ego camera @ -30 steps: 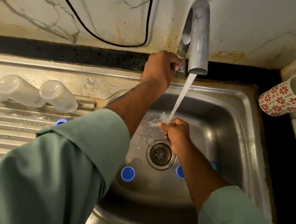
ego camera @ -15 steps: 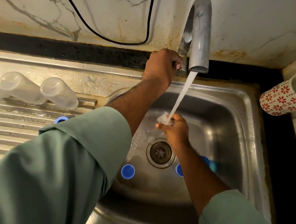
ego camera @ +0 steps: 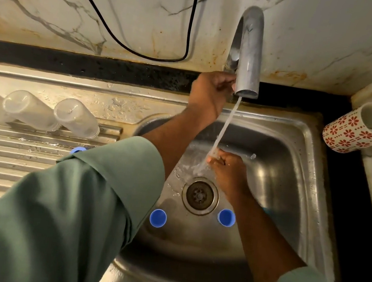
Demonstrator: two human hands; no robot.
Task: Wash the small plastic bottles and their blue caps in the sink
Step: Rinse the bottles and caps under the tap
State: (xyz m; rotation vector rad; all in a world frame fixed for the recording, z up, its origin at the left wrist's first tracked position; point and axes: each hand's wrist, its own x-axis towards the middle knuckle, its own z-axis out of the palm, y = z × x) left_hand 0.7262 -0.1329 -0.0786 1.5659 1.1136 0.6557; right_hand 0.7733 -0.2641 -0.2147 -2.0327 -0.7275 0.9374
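Steel sink [ego camera: 306,156], marble wall behind. Left hand [ego camera: 210,92] fingers grasp tap [ego camera: 248,54]; right hand [ego camera: 228,170] clenched under stream, contents unclear. Bottles [ego camera: 76,118] on drainboard; left sleeve [ego camera: 65,207] blocks it.

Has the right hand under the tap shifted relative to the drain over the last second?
Yes. The right hand has moved slightly toward the back of the sink, away from the drain, staying under the water stream.

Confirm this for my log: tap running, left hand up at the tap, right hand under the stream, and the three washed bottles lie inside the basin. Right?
Not quite. The head view shows the bottles lying on the ribbed drainboard left of the basin, not inside it. The rest holds: tap running, left hand at the tap, right hand under the stream.
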